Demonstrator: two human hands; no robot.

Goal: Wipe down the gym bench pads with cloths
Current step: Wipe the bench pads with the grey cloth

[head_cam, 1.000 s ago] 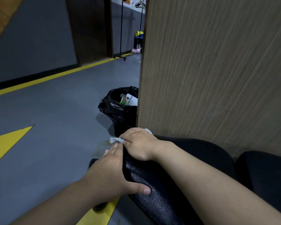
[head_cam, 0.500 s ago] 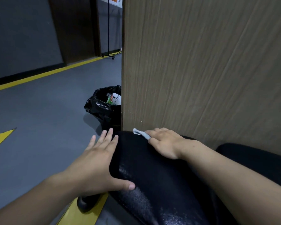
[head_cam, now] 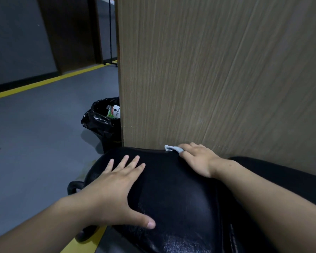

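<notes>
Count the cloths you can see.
1: a white cloth held under the right hand at the far edge of the bench pad. Another may be hidden under the left hand.

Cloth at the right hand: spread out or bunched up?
Bunched up: only a small crumpled end of the cloth sticks out past the right hand on the bench pad.
</notes>
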